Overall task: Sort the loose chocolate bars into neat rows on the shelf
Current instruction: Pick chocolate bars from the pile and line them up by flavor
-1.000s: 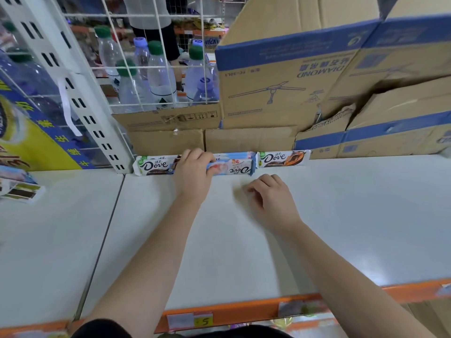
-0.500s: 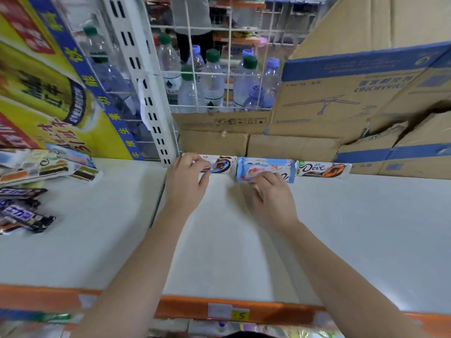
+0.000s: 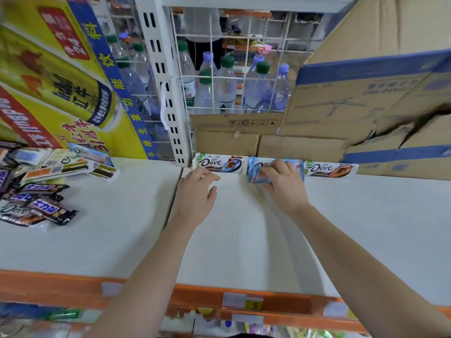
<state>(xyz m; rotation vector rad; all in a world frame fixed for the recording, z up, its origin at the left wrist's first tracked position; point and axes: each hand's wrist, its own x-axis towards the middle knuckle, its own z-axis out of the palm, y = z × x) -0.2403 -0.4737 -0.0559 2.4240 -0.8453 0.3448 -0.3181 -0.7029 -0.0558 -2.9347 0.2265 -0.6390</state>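
Three Dove chocolate bars lie end to end along the back of the white shelf (image 3: pixel 244 240). The left white bar (image 3: pixel 219 163) lies flat, and my left hand (image 3: pixel 197 193) hovers just in front of it, fingers apart, holding nothing. My right hand (image 3: pixel 284 182) has its fingers on the middle light-blue bar (image 3: pixel 256 170), whose near edge is tilted up. The right white bar (image 3: pixel 329 169) lies untouched. A loose heap of chocolate bars (image 3: pixel 41 191), some dark-wrapped, some white, sits at the far left of the shelf.
Cardboard boxes (image 3: pixel 353 106) stand behind the row and to the right. A white slotted upright (image 3: pixel 168 93) and a wire grid with water bottles (image 3: pixel 227 86) lie behind. A yellow drink carton (image 3: pixel 56 81) stands at back left. The orange shelf edge (image 3: pixel 219 298) is nearest me.
My left hand has let go of the left Dove bar and drawn back a little. My right hand has moved forward onto the blue bar. The view has shifted left, showing the loose heap.
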